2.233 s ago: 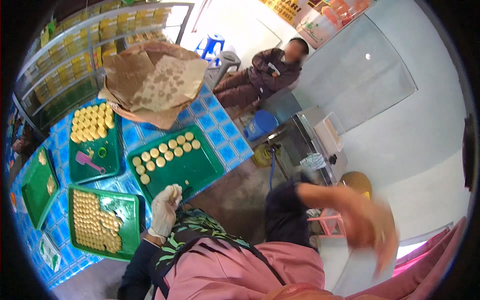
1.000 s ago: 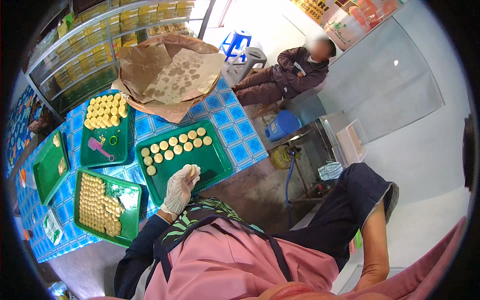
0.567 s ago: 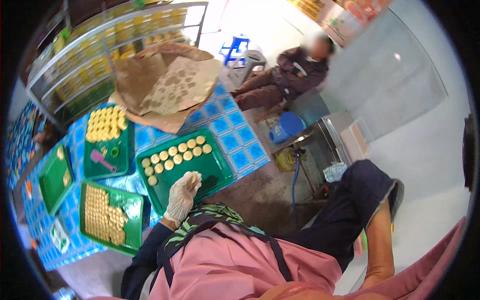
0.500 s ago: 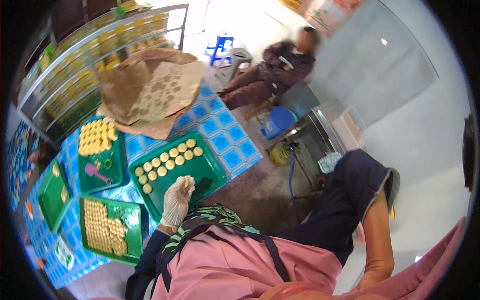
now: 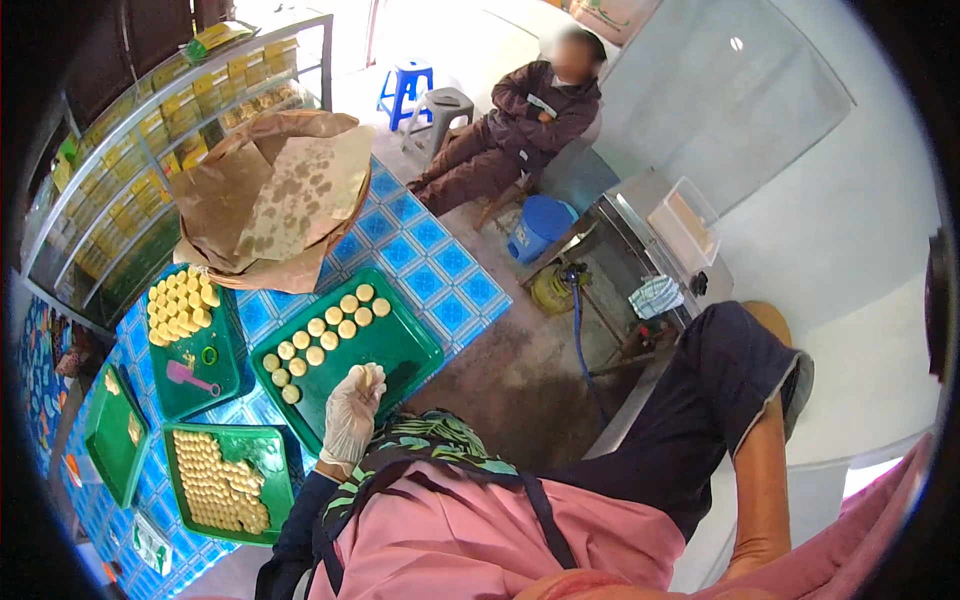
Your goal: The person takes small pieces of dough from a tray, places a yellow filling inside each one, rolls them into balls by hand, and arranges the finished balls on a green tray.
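Observation:
My left hand (image 5: pixel 350 415), in a clear glove, is held above the near edge of a green tray (image 5: pixel 405 345). Its fingers are pinched on a small pale dough piece, partly hidden by the glove. Round pale dough pieces (image 5: pixel 331 315) lie in two rows along the tray's far side, with a few at its left end. My right arm (image 5: pixel 755 480) is bent, its dark sleeve pushed up; the hand is outside the picture. To the left, another green tray (image 5: pixel 266 450) holds many smaller dough pieces (image 5: pixel 215 485).
A third tray (image 5: pixel 225 375) carries yellow pieces, a pink scoop (image 5: pixel 190 378) and a green ring (image 5: pixel 209 355). Brown paper (image 5: pixel 300 190) covers the table's far part, before a glass display case (image 5: pixel 150 170). A person (image 5: pixel 540 110) sits beyond; right stand a blue bucket (image 5: pixel 540 225) and gas cylinder (image 5: pixel 553 290).
The whole view has shifted slightly. My left fingers have turned and closed further around the dough piece. The rows on the tray look the same.

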Demonstrator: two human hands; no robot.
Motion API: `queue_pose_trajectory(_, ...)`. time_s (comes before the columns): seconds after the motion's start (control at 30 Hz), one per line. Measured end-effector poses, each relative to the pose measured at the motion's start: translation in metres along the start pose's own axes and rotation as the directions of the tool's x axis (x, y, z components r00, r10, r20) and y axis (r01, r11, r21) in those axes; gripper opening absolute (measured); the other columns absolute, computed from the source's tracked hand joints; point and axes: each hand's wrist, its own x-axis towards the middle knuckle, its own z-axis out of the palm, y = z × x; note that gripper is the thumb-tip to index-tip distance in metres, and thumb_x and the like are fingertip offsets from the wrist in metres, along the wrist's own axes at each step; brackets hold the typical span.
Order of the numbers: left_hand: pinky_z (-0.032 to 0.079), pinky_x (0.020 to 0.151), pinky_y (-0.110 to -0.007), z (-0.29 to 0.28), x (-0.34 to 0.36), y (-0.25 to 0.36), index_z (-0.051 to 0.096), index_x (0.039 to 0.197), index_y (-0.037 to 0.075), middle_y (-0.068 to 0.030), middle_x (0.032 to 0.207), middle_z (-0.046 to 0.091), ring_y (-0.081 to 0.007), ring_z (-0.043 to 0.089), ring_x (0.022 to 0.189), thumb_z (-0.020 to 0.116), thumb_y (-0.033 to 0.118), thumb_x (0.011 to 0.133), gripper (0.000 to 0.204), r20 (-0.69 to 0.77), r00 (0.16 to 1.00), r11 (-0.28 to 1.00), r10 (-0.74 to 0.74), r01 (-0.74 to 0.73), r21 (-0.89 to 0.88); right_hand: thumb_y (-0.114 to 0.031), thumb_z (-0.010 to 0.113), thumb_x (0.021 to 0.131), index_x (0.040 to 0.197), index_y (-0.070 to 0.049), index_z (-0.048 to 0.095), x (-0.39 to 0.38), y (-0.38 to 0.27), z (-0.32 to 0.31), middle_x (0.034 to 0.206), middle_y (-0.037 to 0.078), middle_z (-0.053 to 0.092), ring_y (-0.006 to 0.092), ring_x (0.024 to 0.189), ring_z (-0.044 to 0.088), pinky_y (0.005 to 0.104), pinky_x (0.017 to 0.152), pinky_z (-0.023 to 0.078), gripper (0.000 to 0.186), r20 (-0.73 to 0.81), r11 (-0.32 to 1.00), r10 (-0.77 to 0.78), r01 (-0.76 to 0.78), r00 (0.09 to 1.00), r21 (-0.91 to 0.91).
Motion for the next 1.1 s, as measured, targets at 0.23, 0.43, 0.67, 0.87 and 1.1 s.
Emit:
queue_pose_trajectory(0.23,0.051,0.091,-0.031,-0.001,-0.015,-0.002,0.066,0.107,0.005,-0.0068,0.113,0.070,-0.0202,0.066,0.109,0.066,0.026,0.103,0.022,0.057,0.998,0.999,0.015,-0.013,-0.039,-0.014,0.064,0.102,0.113,-0.004,0.071,-0.029,-0.043,-0.041,0.094,0.004,0.067,0.0139,0.085,0.062,0.0302,0.075,0.051,0.017,-0.057,0.993,-0.077,0.082,0.995,0.089)
queue_pose_trajectory(0.43,0.052,0.093,-0.032,-0.007,-0.022,-0.006,0.067,0.108,0.007,-0.0065,0.115,0.070,-0.0194,0.066,0.110,0.069,0.023,0.101,0.018,0.047,0.999,0.999,-0.013,0.015,-0.039,-0.013,0.065,0.101,0.113,-0.004,0.071,-0.053,-0.122,-0.008,0.095,0.004,0.068,0.0143,0.086,0.063,0.0305,0.076,0.051,0.016,-0.019,0.900,-0.277,0.267,0.961,0.344)
queue_pose_trajectory(0.67,0.049,0.108,-0.039,0.008,-0.028,0.002,0.065,0.124,0.003,-0.0096,0.126,0.069,-0.0226,0.064,0.120,0.065,0.022,0.103,0.029,0.135,0.987,0.983,0.092,-0.069,-0.170,-0.011,0.066,0.100,0.113,-0.004,0.071,-0.094,-0.210,0.136,0.097,0.005,0.069,0.0148,0.087,0.064,0.0308,0.077,0.052,0.016,0.218,0.588,-0.582,0.220,0.783,0.779)
queue_pose_trajectory(0.87,0.058,0.105,-0.043,0.014,-0.036,0.026,0.051,0.133,-0.009,-0.0198,0.132,0.063,-0.0324,0.065,0.122,0.055,0.031,0.109,0.047,0.288,0.942,0.905,0.174,-0.038,-0.423,-0.010,0.067,0.100,0.113,-0.004,0.072,-0.191,-0.207,0.353,0.098,0.005,0.071,0.0152,0.088,0.065,0.0310,0.078,0.053,0.016,0.529,0.653,-0.640,0.033,0.557,0.756)
queue_pose_trajectory(1.1,0.057,0.100,-0.037,0.014,-0.041,0.020,0.056,0.135,0.002,-0.0089,0.130,0.063,-0.0217,0.064,0.116,0.049,0.022,0.112,0.031,0.320,0.918,0.910,0.232,-0.088,-0.405,-0.017,0.078,0.087,0.117,-0.001,0.072,-0.276,-0.119,0.471,0.120,0.016,0.072,0.0360,0.109,0.062,0.0461,0.097,0.049,0.035,0.304,0.491,-0.863,0.530,0.402,0.692)
